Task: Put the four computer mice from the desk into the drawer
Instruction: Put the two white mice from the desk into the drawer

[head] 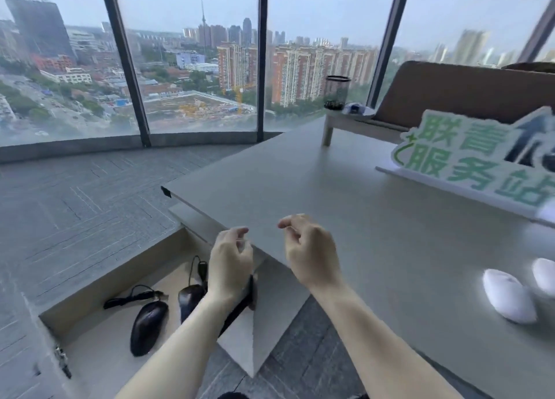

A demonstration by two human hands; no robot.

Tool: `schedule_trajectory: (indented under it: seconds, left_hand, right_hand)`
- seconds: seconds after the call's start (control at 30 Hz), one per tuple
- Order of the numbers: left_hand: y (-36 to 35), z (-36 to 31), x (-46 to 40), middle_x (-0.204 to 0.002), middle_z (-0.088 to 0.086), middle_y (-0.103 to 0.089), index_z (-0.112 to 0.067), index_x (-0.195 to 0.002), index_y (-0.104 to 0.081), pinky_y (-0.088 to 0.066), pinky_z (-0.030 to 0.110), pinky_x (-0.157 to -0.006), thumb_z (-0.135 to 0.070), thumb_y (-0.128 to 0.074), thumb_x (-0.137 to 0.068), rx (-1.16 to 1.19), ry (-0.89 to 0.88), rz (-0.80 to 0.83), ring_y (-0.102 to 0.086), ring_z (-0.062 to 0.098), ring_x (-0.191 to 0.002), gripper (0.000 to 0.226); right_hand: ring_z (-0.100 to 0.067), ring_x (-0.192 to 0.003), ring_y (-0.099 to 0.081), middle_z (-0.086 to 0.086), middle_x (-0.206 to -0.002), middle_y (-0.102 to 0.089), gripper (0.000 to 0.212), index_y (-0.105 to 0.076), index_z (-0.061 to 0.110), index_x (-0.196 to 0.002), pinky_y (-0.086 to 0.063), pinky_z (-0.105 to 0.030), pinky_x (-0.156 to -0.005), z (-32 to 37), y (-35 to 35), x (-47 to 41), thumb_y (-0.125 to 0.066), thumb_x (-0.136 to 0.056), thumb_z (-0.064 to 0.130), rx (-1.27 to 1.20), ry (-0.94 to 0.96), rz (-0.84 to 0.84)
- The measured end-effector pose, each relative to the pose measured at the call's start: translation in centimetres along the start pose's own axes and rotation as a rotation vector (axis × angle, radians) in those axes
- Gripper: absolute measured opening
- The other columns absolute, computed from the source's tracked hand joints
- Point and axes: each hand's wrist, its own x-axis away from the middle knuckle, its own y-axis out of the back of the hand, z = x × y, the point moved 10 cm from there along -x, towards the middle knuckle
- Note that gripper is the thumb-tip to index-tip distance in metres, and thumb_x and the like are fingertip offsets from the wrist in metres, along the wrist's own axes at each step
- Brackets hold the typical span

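Observation:
The drawer point(99, 290) stands pulled out below the desk's left edge. Inside it lie two black wired mice, one point(147, 326) fully visible and another point(189, 298) partly hidden behind my left forearm, their cables coiled beside them. Two white mice rest on the grey desk point(345, 206) at the right: one point(507, 296) and one point(545, 275) cut off by the frame edge. My left hand point(231, 257) hovers over the desk's edge above the drawer, fingers loosely curled, holding nothing. My right hand point(309, 245) floats over the desk beside it, also curled and empty.
A white and green sign point(468, 158) stands on the desk at the right. Behind it are a low shelf with a dark mesh cup point(338, 92) and a brown chair back point(468, 92). Floor-to-ceiling windows and grey carpet lie to the left.

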Motion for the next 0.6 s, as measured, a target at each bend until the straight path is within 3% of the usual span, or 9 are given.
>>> schedule_trajectory:
  seconds: [0.17, 0.27, 0.37, 0.47, 0.6]
  left_hand:
    - [-11.9, -12.9, 5.1, -0.110, 0.006, -0.066, -0.013, -0.109, -0.067, -0.049, 0.023, -0.079, -0.009, -0.058, -0.086, 0.132, -0.212, 0.226, -0.063, 0.012, -0.079, 0.026]
    - [-19.6, -18.3, 9.5, -0.118, 0.004, -0.061, -0.018, -0.117, -0.064, -0.052, 0.028, -0.084, -0.021, -0.061, -0.085, 0.143, -0.254, 0.448, -0.065, 0.016, -0.092, 0.032]
    - [-26.1, -21.7, 13.5, -0.129, -0.001, -0.053, -0.027, -0.128, -0.054, -0.052, 0.035, -0.089, -0.038, -0.062, -0.081, 0.063, -0.249, 0.612, -0.059, 0.019, -0.109, 0.049]
    - [-30.6, -23.7, 16.2, -0.139, -0.002, -0.047, -0.033, -0.136, -0.044, -0.044, 0.035, -0.099, -0.046, -0.060, -0.076, -0.032, -0.259, 0.695, -0.048, 0.021, -0.125, 0.063]
    - [-33.8, -25.9, 17.7, -0.141, -0.003, -0.049, -0.034, -0.137, -0.041, -0.037, 0.035, -0.100, -0.053, -0.055, -0.074, -0.224, -0.361, 0.685, -0.042, 0.028, -0.125, 0.068]
  right_hand:
    - [-0.030, -0.095, -0.069, -0.006, -0.104, -0.075, 0.026, -0.072, 0.020, -0.103, -0.053, -0.036, -0.079, -11.2, 17.6, 3.1, -0.055, -0.089, 0.006, 0.139, -0.195, -0.317]
    - [-0.036, -0.106, -0.061, -0.010, -0.111, -0.070, 0.031, -0.070, 0.017, -0.108, -0.046, -0.037, -0.088, -18.3, 25.5, 6.1, -0.054, -0.086, 0.002, 0.269, -0.352, -0.421]
    - [-0.036, -0.117, -0.050, -0.011, -0.131, -0.057, 0.041, -0.064, 0.020, -0.124, -0.038, -0.035, -0.098, -25.5, 29.7, 8.5, -0.051, -0.087, 0.007, 0.401, -0.560, -0.374]
    - [-0.037, -0.131, -0.041, -0.011, -0.150, -0.038, 0.047, -0.051, 0.028, -0.138, -0.033, -0.038, -0.106, -30.9, 30.9, 9.9, -0.046, -0.092, 0.017, 0.472, -0.697, -0.220]
    - [-0.044, -0.130, -0.038, -0.015, -0.158, -0.021, 0.044, -0.043, 0.033, -0.140, -0.034, -0.041, -0.106, -34.5, 31.0, 10.4, -0.041, -0.096, 0.031, 0.502, -0.796, -0.048]
